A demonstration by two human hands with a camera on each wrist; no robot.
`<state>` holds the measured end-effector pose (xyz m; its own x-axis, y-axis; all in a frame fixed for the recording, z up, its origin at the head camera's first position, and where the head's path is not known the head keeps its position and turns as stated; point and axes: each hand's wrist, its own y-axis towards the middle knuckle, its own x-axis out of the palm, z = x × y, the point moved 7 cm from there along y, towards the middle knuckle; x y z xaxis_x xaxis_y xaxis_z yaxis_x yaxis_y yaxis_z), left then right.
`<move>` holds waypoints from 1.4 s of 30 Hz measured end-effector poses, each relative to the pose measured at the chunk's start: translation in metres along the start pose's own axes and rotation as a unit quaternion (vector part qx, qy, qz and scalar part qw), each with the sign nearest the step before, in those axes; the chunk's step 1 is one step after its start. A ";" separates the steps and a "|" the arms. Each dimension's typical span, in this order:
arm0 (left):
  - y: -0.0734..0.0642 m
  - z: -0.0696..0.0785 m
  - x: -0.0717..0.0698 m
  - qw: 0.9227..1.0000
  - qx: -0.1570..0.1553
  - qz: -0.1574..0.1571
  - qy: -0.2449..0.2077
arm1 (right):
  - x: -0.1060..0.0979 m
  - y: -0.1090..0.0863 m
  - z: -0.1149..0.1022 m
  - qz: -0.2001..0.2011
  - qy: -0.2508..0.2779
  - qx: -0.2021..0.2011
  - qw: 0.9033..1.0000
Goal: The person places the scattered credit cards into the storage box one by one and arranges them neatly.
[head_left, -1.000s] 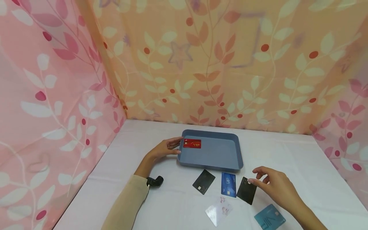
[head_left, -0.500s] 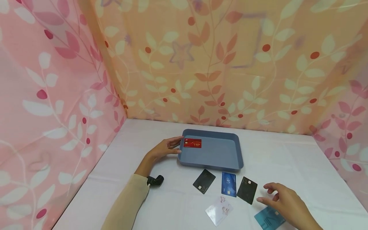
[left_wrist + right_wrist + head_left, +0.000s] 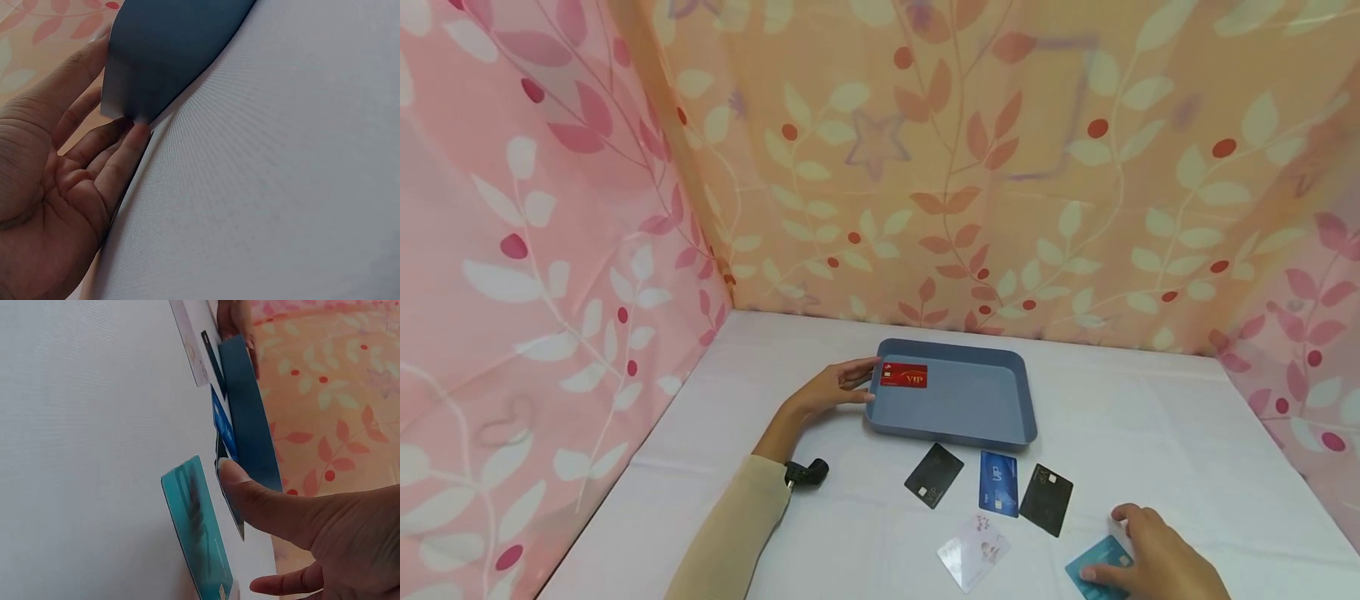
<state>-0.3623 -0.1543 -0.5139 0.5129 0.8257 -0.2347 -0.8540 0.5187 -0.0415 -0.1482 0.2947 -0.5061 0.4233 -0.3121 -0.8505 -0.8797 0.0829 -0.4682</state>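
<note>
In the head view, my left hand (image 3: 823, 392) touches the left rim of a shallow blue-grey tray (image 3: 970, 404), its fingers fairly straight. A red VIP card (image 3: 904, 376) lies inside the tray at the left. My right hand (image 3: 1172, 560) is over a teal card (image 3: 1099, 557) at the lower right, thumb and fingers spread apart. The right wrist view has the thumb apart from the teal card (image 3: 199, 528). In front of the tray lie a black card (image 3: 934, 476), a blue VIP card (image 3: 998, 483) and another black VIP card (image 3: 1047, 500).
A clear card with a pinkish print (image 3: 973, 552) lies nearest the front on the white tablecloth (image 3: 835, 525). Leaf-patterned curtains (image 3: 1045, 208) hang behind the table and at both sides. A small black device (image 3: 807, 472) is strapped at the left wrist.
My right hand has moved from beside the right black card down and to the right, over the teal card. The left hand stays at the tray, and the cards lie as before.
</note>
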 end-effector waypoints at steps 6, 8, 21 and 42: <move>0.000 -0.002 0.000 1.000 -0.001 0.001 -0.004 | 0.007 -0.002 0.001 -0.014 -0.023 -0.005 1.000; 0.001 -0.002 0.000 1.000 -0.003 0.002 -0.006 | 0.008 -0.003 0.000 -0.013 -0.032 -0.010 0.999; 0.001 -0.001 -0.002 1.000 -0.003 0.003 -0.004 | 0.012 -0.007 -0.009 -0.003 -0.046 -0.017 0.999; 0.001 -0.001 -0.001 1.000 -0.007 0.004 -0.008 | 0.011 -0.010 -0.017 0.026 -0.026 -0.042 0.998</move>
<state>-0.3637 -0.1543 -0.5147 0.5077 0.8332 -0.2193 -0.8590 0.5092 -0.0542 -0.1380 0.2746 -0.5069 0.3861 -0.2592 -0.8853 -0.9147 0.0162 -0.4037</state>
